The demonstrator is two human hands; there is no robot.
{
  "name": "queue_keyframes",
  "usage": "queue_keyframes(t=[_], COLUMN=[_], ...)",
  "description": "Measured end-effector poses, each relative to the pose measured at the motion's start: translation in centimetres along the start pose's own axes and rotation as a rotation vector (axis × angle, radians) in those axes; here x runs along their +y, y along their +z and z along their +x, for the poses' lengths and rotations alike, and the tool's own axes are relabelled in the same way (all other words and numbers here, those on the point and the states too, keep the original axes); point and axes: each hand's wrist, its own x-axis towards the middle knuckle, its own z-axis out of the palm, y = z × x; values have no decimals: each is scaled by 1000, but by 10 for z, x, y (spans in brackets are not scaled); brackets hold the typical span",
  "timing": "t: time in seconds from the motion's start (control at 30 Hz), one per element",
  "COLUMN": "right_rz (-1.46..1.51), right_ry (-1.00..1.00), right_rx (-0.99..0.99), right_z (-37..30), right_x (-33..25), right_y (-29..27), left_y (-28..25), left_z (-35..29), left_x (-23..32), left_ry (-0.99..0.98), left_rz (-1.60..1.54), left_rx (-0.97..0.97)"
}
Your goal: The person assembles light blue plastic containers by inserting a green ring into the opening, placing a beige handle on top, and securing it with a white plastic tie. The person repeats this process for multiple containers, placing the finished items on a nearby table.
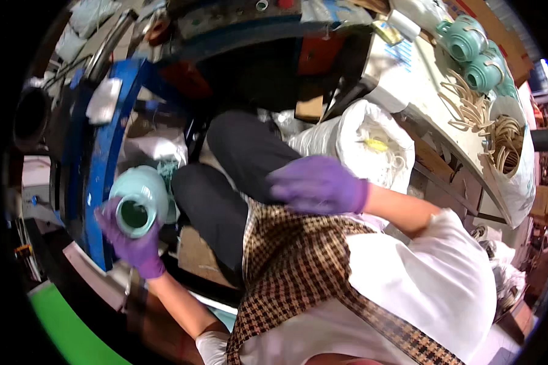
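My left hand [134,243], in a purple glove, grips a pale green plastic jug-like shell [145,185] by its neck. Its round open mouth is turned up toward me, and the inside looks dark. The shell is held at the left, beside a blue metal frame [106,164]. Over my lap hovers my right hand [319,185], also purple-gloved, with nothing visible in it. Motion smears its fingers, so I cannot tell how far they are closed.
A white sack [377,121] with pale loops and a yellow piece stands beyond my right hand. On the right-hand table [429,100] sit similar green shells [466,39] and cream strap-like pieces [469,109]. A plastic bag [520,182] of coiled pieces hangs at its edge.
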Motion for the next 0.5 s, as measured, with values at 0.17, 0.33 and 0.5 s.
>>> queue_keyframes(t=[0.17,0.33,0.5], right_rz=[-479,-1043,-828], right_ry=[1001,1227,1141], right_rx=[107,-303,-84], right_z=[-176,-246,-229], right_x=[50,151,118], right_y=[-92,-77,-88], left_y=[-16,-16,-32], left_z=[3,-4,-35], left_x=[-25,-2,3], left_ry=[75,200,219], left_rz=[147,-239,-259], left_rx=[210,222,124])
